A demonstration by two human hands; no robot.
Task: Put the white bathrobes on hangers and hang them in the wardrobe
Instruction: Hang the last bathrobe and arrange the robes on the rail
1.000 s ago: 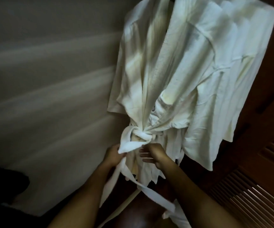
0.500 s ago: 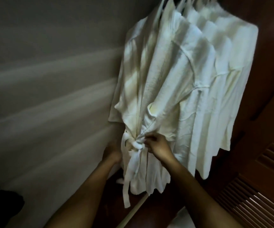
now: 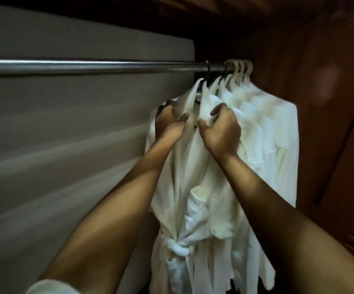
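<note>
Both hands sit right at the front bathrobe (image 3: 195, 187) collar, just under its hanger (image 3: 201, 90). Left hand (image 3: 169, 122) and right hand (image 3: 220, 128) each pinch a lapel, robe hanging straight down from the rail (image 3: 87, 65).

The bathrobes (image 3: 210, 200) I hold are soft white cloth, thick and a bit fluffy like a towel. The rail (image 3: 87, 66) is smooth, shiny metal. The wardrobe wall (image 3: 324, 102) is dark brown wood with a dull shine. The back panel (image 3: 65, 134) looks flat, grey and matt.
</note>
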